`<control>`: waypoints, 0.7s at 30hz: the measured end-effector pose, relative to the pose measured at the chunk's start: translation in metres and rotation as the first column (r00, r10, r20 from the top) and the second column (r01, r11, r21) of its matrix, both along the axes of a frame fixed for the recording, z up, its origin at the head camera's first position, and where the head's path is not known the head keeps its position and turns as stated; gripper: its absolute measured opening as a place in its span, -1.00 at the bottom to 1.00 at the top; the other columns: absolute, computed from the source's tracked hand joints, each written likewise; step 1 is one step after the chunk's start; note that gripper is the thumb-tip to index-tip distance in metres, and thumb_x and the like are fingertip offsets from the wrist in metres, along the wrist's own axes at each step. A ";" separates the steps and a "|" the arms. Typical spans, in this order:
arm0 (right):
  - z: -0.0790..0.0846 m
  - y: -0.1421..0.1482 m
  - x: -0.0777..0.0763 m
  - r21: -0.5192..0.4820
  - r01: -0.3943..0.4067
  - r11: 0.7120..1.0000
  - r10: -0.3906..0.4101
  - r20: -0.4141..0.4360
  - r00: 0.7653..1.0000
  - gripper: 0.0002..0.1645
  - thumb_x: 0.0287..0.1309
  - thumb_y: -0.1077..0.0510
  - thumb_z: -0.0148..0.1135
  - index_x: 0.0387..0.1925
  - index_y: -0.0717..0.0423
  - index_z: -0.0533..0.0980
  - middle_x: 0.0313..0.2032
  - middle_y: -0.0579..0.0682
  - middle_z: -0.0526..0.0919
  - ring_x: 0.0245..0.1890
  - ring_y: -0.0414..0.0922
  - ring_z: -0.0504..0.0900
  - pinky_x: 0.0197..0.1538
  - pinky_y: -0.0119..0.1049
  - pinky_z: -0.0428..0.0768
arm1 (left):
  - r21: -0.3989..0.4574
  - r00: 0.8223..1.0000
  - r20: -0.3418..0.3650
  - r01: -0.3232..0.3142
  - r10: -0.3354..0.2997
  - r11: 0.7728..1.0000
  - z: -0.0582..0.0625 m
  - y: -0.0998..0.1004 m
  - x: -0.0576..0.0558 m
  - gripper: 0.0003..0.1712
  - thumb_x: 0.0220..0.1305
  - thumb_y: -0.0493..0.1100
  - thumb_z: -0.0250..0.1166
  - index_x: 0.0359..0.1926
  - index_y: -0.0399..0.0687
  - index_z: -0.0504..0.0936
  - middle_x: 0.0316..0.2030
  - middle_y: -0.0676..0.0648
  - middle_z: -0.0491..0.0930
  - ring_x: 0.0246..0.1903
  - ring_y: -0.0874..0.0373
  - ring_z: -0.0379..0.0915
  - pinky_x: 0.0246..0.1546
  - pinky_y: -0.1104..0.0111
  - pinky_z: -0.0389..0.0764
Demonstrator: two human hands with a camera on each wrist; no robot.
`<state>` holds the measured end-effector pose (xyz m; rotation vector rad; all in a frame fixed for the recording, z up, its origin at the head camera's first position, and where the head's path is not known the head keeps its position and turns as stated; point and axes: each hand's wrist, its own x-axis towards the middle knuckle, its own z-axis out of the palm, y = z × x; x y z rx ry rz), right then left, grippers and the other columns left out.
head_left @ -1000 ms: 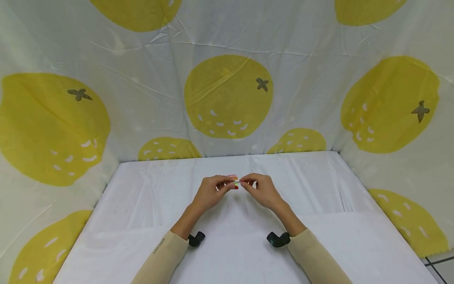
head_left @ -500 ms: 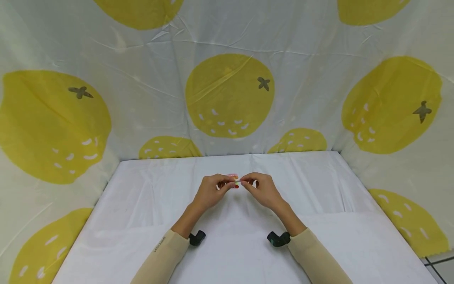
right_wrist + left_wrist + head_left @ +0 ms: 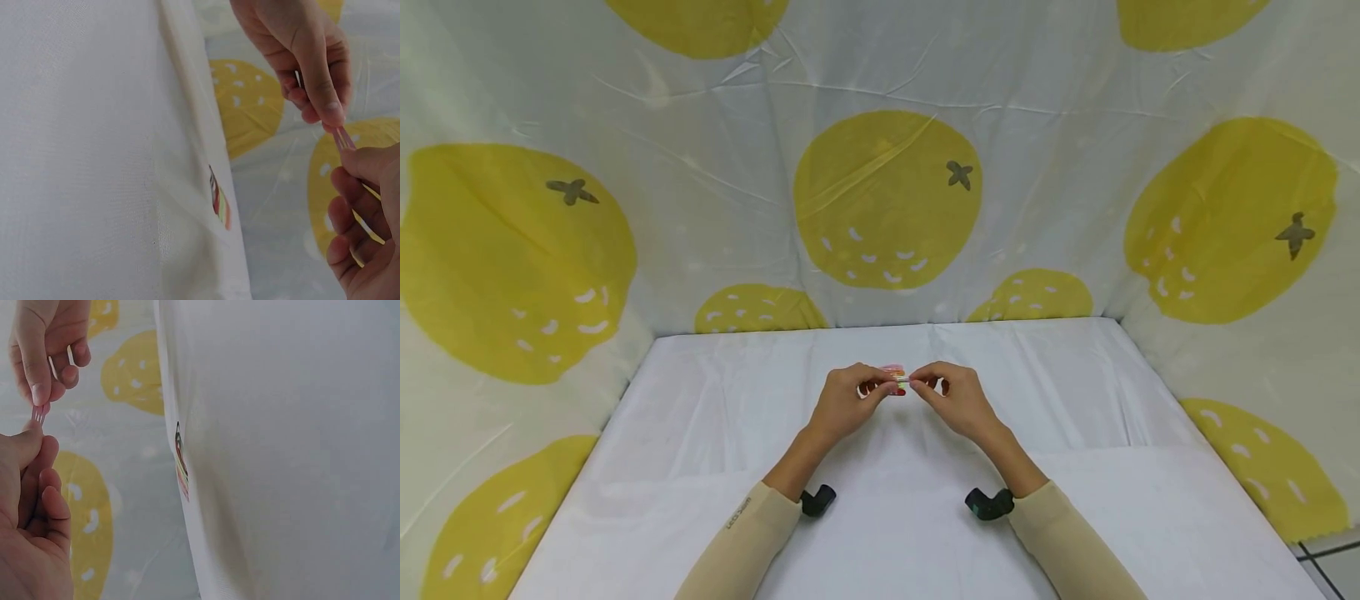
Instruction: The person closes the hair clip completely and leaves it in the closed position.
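Thumb and fingers of my left hand (image 3: 847, 402) pinch one end of a slim pink snap hair clip (image 3: 40, 415). My right hand (image 3: 952, 398) pinches its other end, so the clip spans the short gap between both hands. Pale slots show along the clip (image 3: 343, 139) in the wrist views. Behind and below the fingers, a row of several coloured clips (image 3: 219, 199), with red, green, orange and pink among them, lies on the white cloth. In the head view the left hand partly hides this row.
A white cloth covers the table (image 3: 715, 425). Around its back and sides hangs a pale curtain (image 3: 730, 183) printed with yellow fruit. Black wrist cameras (image 3: 817, 501) sit at both sleeve cuffs. Floor tiles (image 3: 1330, 560) show at the lower right.
Both hands keep their pinch on the hair clip and stay almost in place. The whole head view has shifted slightly.
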<state>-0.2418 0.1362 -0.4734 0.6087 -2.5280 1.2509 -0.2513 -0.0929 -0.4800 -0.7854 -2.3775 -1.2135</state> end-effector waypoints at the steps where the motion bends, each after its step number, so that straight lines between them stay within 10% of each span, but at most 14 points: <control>1: 0.000 0.000 0.000 0.000 0.000 1.000 0.000 -0.003 1.000 -0.90 0.32 0.03 0.40 -0.19 -0.09 0.75 -0.37 -0.24 0.75 -0.43 -0.21 0.56 -0.33 -0.40 0.51 | 0.002 1.000 -0.011 -0.001 0.001 1.000 -0.001 0.000 0.000 -0.86 0.21 -0.11 0.53 -0.23 -0.03 0.84 -0.37 0.05 0.77 -0.45 0.28 0.49 -0.38 0.36 0.63; 21: -0.002 -0.001 0.001 -0.098 -0.056 0.994 0.052 -0.043 0.998 -0.91 0.32 0.06 0.40 -0.22 -0.04 0.73 -0.35 -0.18 0.76 -0.39 -0.25 0.60 -0.29 -0.39 0.59 | 0.023 0.993 -0.081 0.091 -0.089 0.996 0.006 -0.001 0.003 -0.85 0.35 -0.22 0.40 -0.12 -0.15 0.81 -0.28 -0.02 0.79 -0.41 0.24 0.52 -0.39 0.41 0.60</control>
